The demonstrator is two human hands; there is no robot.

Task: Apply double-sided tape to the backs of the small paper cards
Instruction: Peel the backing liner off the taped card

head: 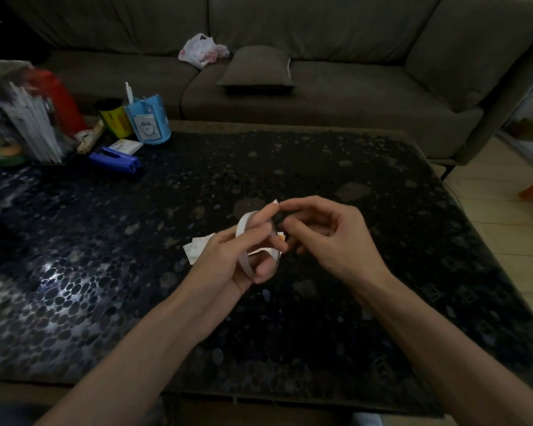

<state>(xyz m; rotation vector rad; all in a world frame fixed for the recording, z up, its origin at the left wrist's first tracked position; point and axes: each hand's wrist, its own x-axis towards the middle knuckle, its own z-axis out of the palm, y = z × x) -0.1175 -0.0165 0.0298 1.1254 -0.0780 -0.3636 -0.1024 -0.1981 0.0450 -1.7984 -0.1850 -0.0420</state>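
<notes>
The left hand [228, 256] grips the roll [243, 224] of double-sided tape, fingers curled through its ring and thumb under the rim, and holds it just above the table [336, 333]. The right hand [330, 235] is curled, its forefinger and thumb meeting at the tape end [275, 203], which stands up from the top of the roll; it looks like a pinch, though the thumb's contact is partly hidden. The roll is probably light and stiff enough to hold by the ring, but the strip itself will be thin, limp and sticky, likely to curl back, cling to skin or fold on itself, so it is best taken only at the very tip and pulled off straight while the ring is kept from spinning. The cards [196, 249] lie flat on the table just left of the left hand, touching or overlapping each other; a small orange-and-white scrap [281, 238], perhaps another card, shows between the hands. Being thin paper, they will likely slide on the glossy top and bend easily, so one wants pinning by an edge as the tape is pressed down. There is open tabletop ahead and to the right; a stapler [114, 158] and cups [136, 121] crowd the far left corner, well apart, and the near edge is well below the wrists.
</notes>
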